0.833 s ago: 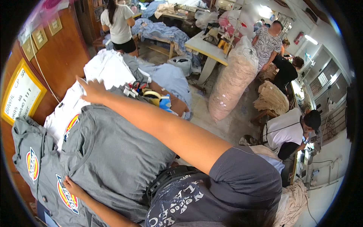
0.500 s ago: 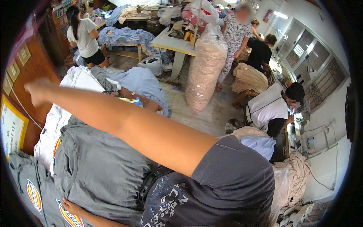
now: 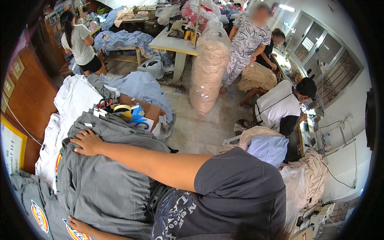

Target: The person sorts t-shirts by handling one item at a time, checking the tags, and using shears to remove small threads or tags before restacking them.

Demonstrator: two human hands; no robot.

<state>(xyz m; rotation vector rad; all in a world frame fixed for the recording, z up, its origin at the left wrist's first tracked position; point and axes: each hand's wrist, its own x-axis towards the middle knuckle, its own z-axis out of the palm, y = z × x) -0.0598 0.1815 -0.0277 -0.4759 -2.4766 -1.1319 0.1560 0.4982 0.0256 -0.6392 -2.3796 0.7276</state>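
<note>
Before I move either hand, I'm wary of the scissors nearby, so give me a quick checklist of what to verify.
1. Right hand placed on the grey shirts: ok, palm down, fingers spread.
2. Right hand clear of the red-handled scissors: ok, they lie apart, beyond the hand.
3. Left hand on grey cloth: ok, at the near side, beside a printed patch.
4. Left fingers gripping or only resting: cannot tell, the hand is partly hidden by the angle.
5. Grey shirts lying smooth: not ok, creases and folds show.
</note>
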